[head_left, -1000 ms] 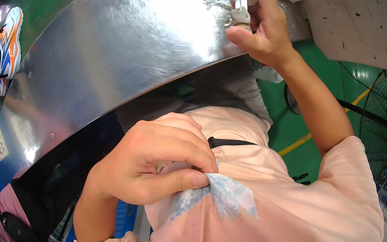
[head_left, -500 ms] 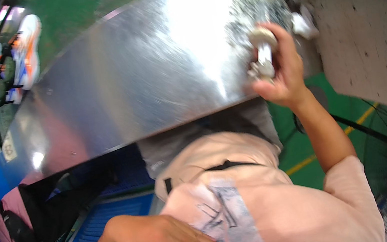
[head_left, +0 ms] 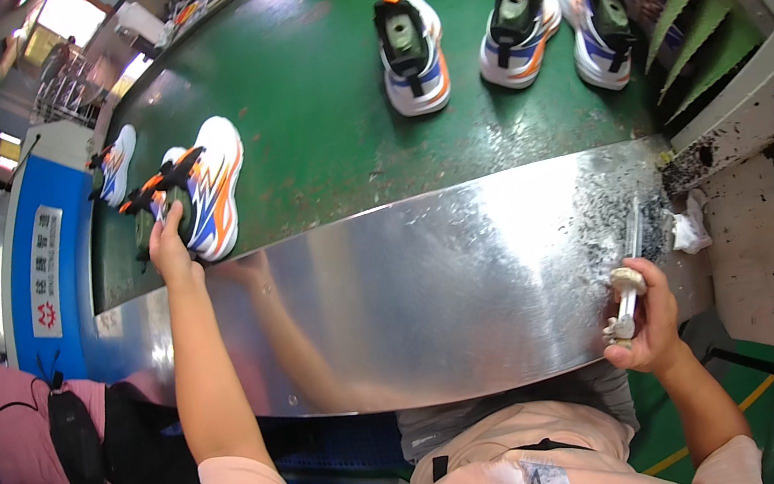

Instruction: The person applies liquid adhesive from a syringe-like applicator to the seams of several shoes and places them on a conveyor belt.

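My left hand (head_left: pixel 171 249) reaches out to the far left, closed on the heel end of a white sneaker (head_left: pixel 219 188) with blue and orange trim. A green block fills the shoe's opening; my fingers partly hide it. A second, similar sneaker lies close against it, mostly hidden behind. My right hand (head_left: pixel 657 316) is closed around a short tool (head_left: pixel 628 305) with a pale round collar, a shiny shaft and a knobby lower end. It is held over the right part of the metal ledge, and its exact kind is unclear.
Three more sneakers (head_left: pixel 413 55) stand on the green belt (head_left: pixel 322 151) near hanging green strips (head_left: pixel 713 28). A small sneaker (head_left: pixel 118 166) lies far left. The metal ledge (head_left: pixel 418 308) has dark smudges and a crumpled white scrap (head_left: pixel 690 224) at right. Someone in pink (head_left: pixel 16 422) is at left.
My left hand has gone from near my chest out to the sneaker at far left and taken hold of it. My view has shifted, showing more belt. The right hand still holds the tool.
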The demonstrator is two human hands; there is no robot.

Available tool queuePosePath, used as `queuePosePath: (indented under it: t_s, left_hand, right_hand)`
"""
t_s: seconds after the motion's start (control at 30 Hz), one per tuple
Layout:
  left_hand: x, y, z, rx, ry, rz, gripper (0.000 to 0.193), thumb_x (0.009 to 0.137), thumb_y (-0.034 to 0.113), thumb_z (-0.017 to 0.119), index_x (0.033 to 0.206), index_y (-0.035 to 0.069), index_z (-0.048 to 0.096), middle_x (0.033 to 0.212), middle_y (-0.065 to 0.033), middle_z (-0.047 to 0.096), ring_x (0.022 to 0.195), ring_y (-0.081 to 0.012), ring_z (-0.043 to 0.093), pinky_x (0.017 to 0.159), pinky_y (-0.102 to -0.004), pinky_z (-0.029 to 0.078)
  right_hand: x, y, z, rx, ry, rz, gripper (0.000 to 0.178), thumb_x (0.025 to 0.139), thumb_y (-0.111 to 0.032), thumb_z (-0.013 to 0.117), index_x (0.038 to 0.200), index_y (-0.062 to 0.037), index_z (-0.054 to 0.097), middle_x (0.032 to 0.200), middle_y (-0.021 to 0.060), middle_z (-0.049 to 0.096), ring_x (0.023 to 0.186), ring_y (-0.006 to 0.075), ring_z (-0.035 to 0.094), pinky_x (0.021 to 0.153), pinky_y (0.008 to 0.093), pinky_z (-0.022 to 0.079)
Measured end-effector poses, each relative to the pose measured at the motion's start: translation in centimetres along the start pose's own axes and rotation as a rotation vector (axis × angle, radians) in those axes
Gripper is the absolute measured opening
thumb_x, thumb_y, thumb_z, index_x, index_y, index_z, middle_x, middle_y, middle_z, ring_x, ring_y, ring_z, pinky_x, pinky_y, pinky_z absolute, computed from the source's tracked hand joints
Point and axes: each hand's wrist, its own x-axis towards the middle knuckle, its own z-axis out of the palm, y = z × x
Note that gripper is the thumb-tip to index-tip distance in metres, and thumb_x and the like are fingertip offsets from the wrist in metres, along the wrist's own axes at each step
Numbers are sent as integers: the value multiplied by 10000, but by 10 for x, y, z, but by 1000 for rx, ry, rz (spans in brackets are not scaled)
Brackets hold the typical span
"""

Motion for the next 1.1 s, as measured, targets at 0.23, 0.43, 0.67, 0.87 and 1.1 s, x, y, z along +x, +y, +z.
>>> queuePosePath:
  t_s: [0.23, 0.43, 0.67, 0.87, 1.1]
  left_hand:
    - [40, -12, -36, 148, -296, -132, 604, 738, -98, 677, 1313, -14, 514, 1131, -106, 629, 945, -188, 625, 857, -306, 503]
    - [-68, 68, -27, 304, -452, -7, 424, 828, 7, 634, 1239, -52, 547, 1163, -118, 602, 1014, -174, 592, 899, -268, 453]
    - [-254, 43, -54, -65, -220, -215, 459, 916, 91, 567, 1347, -12, 449, 1259, -109, 547, 1099, -198, 559, 983, -315, 403]
    - [-344, 104, -14, 168, -765, -120, 921, 686, 235, 831, 1415, -26, 334, 1330, -133, 481, 1200, -280, 501, 961, -352, 440]
    - [-245, 186, 58, 901, -1203, 814, 862, 428, 161, 880, 1220, 37, 564, 1292, -171, 513, 1265, -393, 427, 1049, -463, 345]
  right_hand:
    - [22, -20, -4, -30, -142, -2, 889, 651, -442, 810, 1321, -31, 395, 959, 149, 604, 755, 264, 621, 684, 329, 510]
    - [8, -37, -18, 25, -104, 239, 864, 687, -450, 780, 1344, -59, 378, 981, 166, 598, 761, 282, 621, 702, 365, 508]
    - [-26, -68, -39, 897, -13, 534, 916, 679, -602, 709, 1350, -92, 351, 982, 31, 500, 746, 71, 441, 580, 189, 371]
    - [-9, -34, -69, 1432, 114, 552, 803, 772, -724, 564, 1307, -159, 366, 983, 50, 473, 721, 72, 403, 493, 156, 313]
    - [2, -44, -70, 1221, -109, 546, 802, 794, -620, 631, 1364, -140, 336, 1059, 65, 497, 775, 79, 449, 483, 162, 325]
